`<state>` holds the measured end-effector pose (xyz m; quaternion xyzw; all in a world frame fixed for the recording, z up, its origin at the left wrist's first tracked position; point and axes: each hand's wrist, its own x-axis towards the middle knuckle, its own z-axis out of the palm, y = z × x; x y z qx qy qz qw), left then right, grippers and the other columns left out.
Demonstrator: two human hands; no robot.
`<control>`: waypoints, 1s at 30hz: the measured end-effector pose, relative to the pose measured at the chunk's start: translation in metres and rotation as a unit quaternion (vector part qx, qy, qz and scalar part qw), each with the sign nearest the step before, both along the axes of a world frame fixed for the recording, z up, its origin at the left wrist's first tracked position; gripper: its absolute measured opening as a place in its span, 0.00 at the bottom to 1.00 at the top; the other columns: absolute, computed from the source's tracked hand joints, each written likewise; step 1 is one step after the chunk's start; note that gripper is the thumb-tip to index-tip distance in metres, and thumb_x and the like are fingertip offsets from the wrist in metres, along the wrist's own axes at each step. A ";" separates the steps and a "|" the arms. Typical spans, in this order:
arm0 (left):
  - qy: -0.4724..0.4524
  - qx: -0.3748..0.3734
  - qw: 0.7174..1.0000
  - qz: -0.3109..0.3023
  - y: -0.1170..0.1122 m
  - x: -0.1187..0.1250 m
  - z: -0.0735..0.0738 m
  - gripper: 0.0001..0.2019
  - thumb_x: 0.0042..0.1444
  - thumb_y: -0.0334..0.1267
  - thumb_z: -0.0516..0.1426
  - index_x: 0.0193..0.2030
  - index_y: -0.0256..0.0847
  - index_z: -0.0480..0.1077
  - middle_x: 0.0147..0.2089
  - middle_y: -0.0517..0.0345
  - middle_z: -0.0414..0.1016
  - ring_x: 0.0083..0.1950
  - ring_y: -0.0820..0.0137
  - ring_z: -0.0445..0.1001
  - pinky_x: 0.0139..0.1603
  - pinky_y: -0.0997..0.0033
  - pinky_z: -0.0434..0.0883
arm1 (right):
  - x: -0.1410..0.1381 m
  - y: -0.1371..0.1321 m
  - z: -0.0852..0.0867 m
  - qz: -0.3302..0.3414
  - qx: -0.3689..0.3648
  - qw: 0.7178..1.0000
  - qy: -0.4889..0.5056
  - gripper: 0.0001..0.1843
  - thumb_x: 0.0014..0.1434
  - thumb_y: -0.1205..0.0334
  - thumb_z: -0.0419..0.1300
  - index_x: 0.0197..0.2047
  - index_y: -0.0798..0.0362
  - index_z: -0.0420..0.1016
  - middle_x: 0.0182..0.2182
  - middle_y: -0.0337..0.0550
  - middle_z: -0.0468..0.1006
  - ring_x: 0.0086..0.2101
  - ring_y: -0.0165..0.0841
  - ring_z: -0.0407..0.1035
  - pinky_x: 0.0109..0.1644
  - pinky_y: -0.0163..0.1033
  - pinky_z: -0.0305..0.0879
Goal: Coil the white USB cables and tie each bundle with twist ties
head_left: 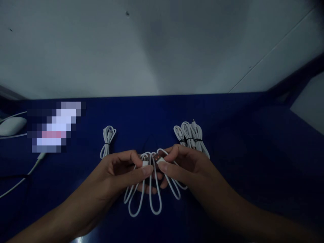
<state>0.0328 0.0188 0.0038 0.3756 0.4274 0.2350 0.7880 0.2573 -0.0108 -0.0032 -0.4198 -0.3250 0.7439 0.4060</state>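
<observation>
Both of my hands meet low in the middle over a dark blue table (227, 189). They hold a white cable (152, 199) folded into several long loops that hang toward me. My left hand (121, 172) pinches the loops near a small white plug. My right hand (182, 165) pinches the other end, a USB plug with an orange insert. Beyond my left hand lies one tied white cable bundle (108, 140). Beyond my right hand lie several tied white cable bundles (191, 136) with black ties.
A white rounded object (11, 125) sits at the far left edge, with loose white wires (30, 168) running past it. A blurred patch covers something at the left. A pale wall (152, 47) rises behind the table.
</observation>
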 end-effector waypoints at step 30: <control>0.008 -0.007 1.000 -0.001 -0.001 0.000 -0.003 0.10 0.76 0.39 0.66 0.53 0.51 0.92 0.55 0.52 0.93 0.57 0.57 0.90 0.53 0.68 0.82 | 0.001 0.001 0.005 0.009 0.002 1.000 -0.015 0.11 0.74 0.50 0.74 0.44 0.48 0.86 0.42 0.37 0.88 0.41 0.30 0.84 0.51 0.35 0.81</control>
